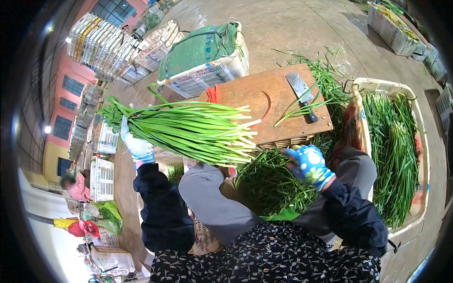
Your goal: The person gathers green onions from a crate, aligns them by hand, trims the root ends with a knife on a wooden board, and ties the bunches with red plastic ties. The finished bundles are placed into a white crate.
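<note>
My left hand [137,141], in a white and blue glove, grips a large bunch of long green garlic chives or similar stalks [184,127] near the leafy end. The pale cut ends point right, over the near left corner of a wooden board [244,88]. My right hand [308,164], in a blue flowered glove, hovers over loose green trimmings [276,184] between my knees, fingers partly spread with nothing seen in them. A cleaver [300,92] lies at the board's right, with a few stalks across it. Red ties [212,94] lie at the board's left edge.
A white plastic crate [361,116] full of green stalks stands on the right. Beyond the board is a crate covered in green cloth [201,49]. Stacked crates [102,42] line the far left. A person in pink [79,187] is far off at left. Trimmings [329,78] are heaped beside the board.
</note>
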`<state>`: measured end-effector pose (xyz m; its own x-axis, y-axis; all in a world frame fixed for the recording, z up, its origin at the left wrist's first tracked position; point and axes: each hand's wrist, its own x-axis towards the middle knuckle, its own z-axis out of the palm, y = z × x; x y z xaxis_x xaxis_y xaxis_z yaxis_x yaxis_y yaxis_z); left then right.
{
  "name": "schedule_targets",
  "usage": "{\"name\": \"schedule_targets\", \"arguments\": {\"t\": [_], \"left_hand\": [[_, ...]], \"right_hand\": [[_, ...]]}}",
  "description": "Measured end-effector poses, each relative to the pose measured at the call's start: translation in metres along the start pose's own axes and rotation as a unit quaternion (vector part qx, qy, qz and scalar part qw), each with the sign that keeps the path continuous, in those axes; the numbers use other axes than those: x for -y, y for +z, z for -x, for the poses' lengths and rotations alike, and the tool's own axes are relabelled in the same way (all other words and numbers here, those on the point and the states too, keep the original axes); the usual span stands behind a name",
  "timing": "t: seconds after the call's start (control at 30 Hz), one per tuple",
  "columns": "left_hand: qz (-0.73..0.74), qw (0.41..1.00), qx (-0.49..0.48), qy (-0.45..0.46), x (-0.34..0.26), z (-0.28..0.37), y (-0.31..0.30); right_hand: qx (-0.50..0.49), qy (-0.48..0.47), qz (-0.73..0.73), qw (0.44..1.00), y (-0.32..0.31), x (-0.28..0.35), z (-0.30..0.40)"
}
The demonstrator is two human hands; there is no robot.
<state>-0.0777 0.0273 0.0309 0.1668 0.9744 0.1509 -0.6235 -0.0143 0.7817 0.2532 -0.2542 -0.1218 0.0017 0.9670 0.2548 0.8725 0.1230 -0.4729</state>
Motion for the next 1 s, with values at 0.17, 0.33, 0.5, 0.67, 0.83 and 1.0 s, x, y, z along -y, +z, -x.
{"name": "schedule_targets", "arguments": {"t": [0.17,0.33,0.5,0.67,0.83,1.0], "left_hand": [[-0.051,0.998,0.007,0.027,-0.017,0.007,-0.023],[-0.064,0.996,-0.028,0.051,0.003,0.008,-0.005],[-0.070,0.996,-0.047,0.017,0.009,0.012,-0.011],[0.053,0.998,0.027,0.031,0.031,0.009,-0.040],[0.039,0.995,0.008,0.096,0.035,0.006,-0.054],[0.047,0.997,0.007,0.068,0.033,0.008,-0.057]], "right_hand": [[-0.141,-0.087,-0.023,0.986,0.003,0.070,-0.056],[-0.138,-0.069,-0.007,0.988,0.017,0.073,-0.068],[-0.155,-0.052,-0.184,0.969,0.014,0.072,-0.063],[0.022,-0.002,-0.593,0.805,0.006,0.062,-0.045],[0.317,0.016,-0.609,0.727,-0.002,0.016,-0.005],[0.007,0.002,-0.158,0.987,0.003,0.001,0.002]]}}
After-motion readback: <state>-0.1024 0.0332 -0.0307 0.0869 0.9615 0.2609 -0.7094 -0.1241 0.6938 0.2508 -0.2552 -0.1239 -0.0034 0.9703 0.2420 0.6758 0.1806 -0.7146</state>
